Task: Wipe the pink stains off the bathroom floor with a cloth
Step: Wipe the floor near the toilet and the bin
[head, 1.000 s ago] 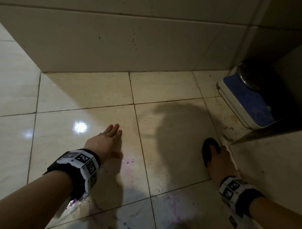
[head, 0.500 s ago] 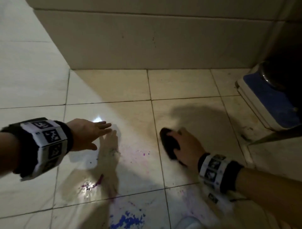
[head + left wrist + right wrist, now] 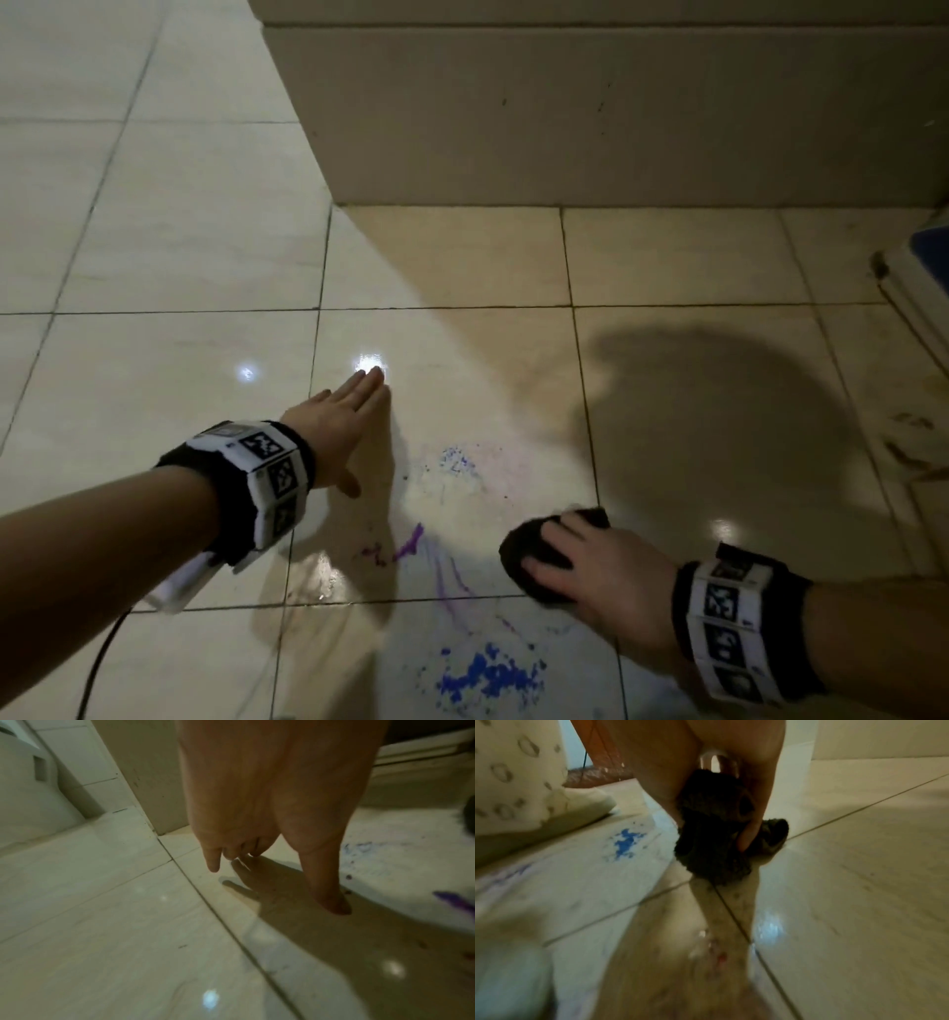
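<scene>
Pink-purple stains (image 3: pixel 408 545) streak the beige floor tile between my two hands, with a faint pink smear trailing down toward the grout line. My right hand (image 3: pixel 580 557) grips a dark cloth (image 3: pixel 524 547) bunched under its fingers, on or just above the floor to the right of the stains. The right wrist view shows the cloth (image 3: pixel 713 841) wadded in the curled fingers. My left hand (image 3: pixel 344 416) hovers flat with straight fingers over the tile left of the stains and holds nothing. A purple streak (image 3: pixel 454 902) lies to the right of the left hand (image 3: pixel 277 850).
A blue paint-like splatter (image 3: pixel 488 676) lies on the tile nearer me, with fine blue specks (image 3: pixel 457 457) above the stains. A tiled wall corner (image 3: pixel 513 128) rises ahead. A blue-and-white object (image 3: pixel 924 272) sits at the right edge. A thin cable (image 3: pixel 97 663) runs bottom left.
The right hand with the cloth has slid from the far right tile leftward and nearer, close to the stains. The view has swung left. The left hand stays flat and empty.
</scene>
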Demonstrator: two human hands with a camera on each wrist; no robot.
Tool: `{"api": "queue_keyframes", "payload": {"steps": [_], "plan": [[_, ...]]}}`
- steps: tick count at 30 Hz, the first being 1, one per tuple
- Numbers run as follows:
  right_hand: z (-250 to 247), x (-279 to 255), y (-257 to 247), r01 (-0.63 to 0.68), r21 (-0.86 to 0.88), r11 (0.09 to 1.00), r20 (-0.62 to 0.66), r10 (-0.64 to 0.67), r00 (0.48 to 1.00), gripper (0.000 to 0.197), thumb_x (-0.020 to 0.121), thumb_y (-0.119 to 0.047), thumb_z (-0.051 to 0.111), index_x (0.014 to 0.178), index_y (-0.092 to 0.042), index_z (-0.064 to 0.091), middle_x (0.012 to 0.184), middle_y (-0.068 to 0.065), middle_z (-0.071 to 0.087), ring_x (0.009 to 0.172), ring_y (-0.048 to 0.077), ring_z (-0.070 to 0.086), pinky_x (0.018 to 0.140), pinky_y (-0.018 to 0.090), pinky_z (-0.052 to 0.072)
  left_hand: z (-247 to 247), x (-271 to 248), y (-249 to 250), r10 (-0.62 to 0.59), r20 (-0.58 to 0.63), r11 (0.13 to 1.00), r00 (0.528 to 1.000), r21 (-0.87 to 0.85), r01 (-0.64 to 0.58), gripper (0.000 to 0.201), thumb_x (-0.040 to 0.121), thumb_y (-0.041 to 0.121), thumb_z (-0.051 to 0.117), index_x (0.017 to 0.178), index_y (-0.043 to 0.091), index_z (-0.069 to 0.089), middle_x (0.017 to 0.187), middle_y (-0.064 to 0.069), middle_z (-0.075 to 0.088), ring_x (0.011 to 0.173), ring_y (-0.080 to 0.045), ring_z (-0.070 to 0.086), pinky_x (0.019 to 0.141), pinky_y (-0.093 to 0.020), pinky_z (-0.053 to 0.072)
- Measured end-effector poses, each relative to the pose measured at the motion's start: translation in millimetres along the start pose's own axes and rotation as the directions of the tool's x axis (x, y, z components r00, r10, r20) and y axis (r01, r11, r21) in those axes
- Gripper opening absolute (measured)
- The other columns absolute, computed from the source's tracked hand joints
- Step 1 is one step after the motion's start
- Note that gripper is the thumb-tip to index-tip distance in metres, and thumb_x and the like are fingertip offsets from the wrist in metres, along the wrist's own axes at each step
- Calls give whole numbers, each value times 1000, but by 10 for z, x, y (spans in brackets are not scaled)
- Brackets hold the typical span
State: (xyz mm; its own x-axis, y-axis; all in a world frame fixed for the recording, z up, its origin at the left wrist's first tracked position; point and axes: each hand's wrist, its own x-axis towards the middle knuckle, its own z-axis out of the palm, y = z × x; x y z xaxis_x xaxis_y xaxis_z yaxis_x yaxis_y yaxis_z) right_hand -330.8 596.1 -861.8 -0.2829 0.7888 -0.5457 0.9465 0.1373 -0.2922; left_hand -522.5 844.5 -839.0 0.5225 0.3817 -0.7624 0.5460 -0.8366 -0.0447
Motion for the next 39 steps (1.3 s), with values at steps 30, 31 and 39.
{"api": "queue_keyframes", "payload": {"steps": [30, 31, 39], "plan": [[-958, 1394, -221, -39, -118, 992, -262, 7, 965, 48, 91, -16, 49, 138, -16, 37, 130, 12, 35, 114, 30, 41, 84, 39, 46, 346, -65, -387, -61, -88, 991, 994, -127, 50, 126, 71, 41, 78, 148, 15, -18, 153, -2, -29, 143, -15, -17, 117, -31, 22], [-859, 1294, -360, 54, -136, 989, -250, -87, 964, 44, 94, -16, 44, 137, -14, 39, 131, 13, 36, 115, 31, 41, 84, 41, 45, 338, -75, -411, -35, -61, 993, 997, -117, 28, 131, 67, 41, 81, 148, 13, -18, 152, -3, -29, 143, -16, -18, 117, -30, 18], [-433, 857, -788, 436, 64, 898, -68, -432, 899, 47, 77, -11, 69, 123, -16, 60, 107, 13, 55, 91, 31, 54, 67, 38, 52, 359, -147, -541, -3, -111, 1000, 994, 2, 3, 131, 67, 22, 83, 147, 13, -20, 153, -4, -30, 144, -15, -15, 112, -19, 11]]}}
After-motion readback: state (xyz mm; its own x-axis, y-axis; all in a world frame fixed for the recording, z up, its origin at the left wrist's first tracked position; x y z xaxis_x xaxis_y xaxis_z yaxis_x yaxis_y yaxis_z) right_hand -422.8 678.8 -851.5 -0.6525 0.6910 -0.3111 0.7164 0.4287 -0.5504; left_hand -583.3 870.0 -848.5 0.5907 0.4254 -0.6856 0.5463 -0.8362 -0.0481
